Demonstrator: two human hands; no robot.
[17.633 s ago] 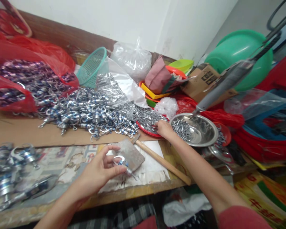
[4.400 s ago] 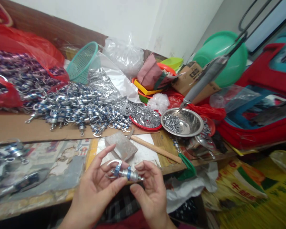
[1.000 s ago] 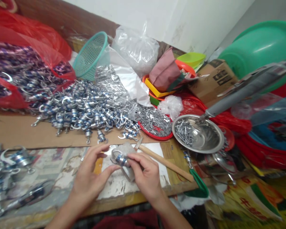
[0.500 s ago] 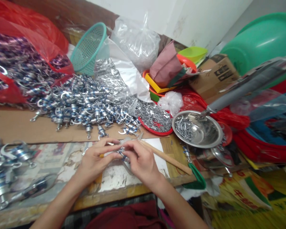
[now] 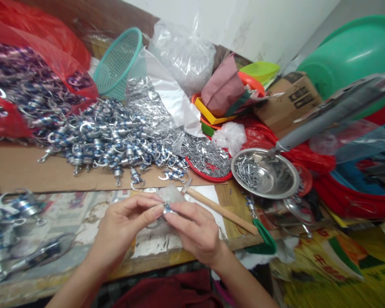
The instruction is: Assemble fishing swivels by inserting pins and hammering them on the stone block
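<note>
My left hand [image 5: 128,222] and my right hand [image 5: 195,231] were close together in front of me, over the near part of the table [image 5: 93,271]. Both were nearly closed, with the thumb and finger of each one pinched on a small blue and silver metal piece [image 5: 167,208]. My fingers hid most of it, so I could not tell its whole shape. It sat right between my fingertips.

A grey block [image 5: 170,193] was behind and under my hands. I could not tell if the metal piece was touching it. Just to the right of the block lay a hammer [image 5: 223,211], with its head away from me and its wooden handle slanting back toward the table's edge.

Farther back, a big heap of blue and silver pieces [image 5: 115,139] lay on brown cardboard [image 5: 25,171]. Some more of the same kind [image 5: 24,205] were over on my left. To the right of the heap was a red tray [image 5: 208,176] full of little flat silver bits [image 5: 208,156]. Next to it was a shiny metal bowl [image 5: 276,177] with thin metal pins [image 5: 248,171] at one side.
</note>
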